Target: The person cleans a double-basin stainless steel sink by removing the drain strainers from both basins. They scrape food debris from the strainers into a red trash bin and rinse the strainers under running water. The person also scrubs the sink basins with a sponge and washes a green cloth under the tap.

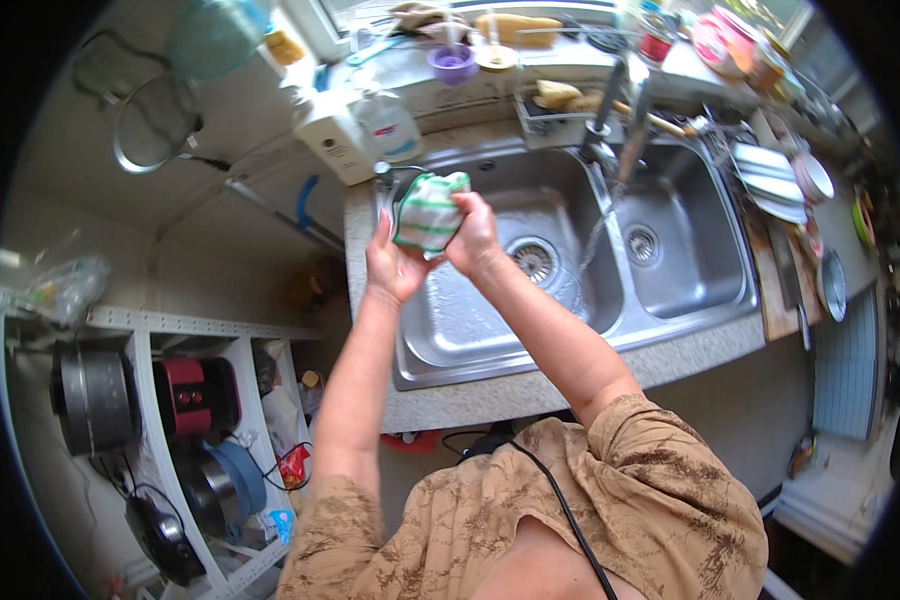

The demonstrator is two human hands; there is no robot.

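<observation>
Over the left part of the large stainless steel sink basin [450, 330], both my hands grip a folded white cloth with green stripes and green edging [427, 212]. My left hand [394, 259] holds it from below and the left, thumb up along its side. My right hand [474, 229] pinches its right edge between thumb and fingers. Whether anything lies inside the cloth is hidden. Water runs from the faucet [631, 139] in a thin stream into the large basin, to the right of my hands. Shallow water glistens on the basin floor around the drain strainer [532, 261].
Soap pump bottle [387, 124] and white box [335, 142] stand behind the sink's left corner. A smaller basin [679, 247] adjoins on the right. Beyond it are a cutting board [776, 285], a knife [787, 270] and stacked plates [769, 180]. White shelving [150, 390] holds pots at left.
</observation>
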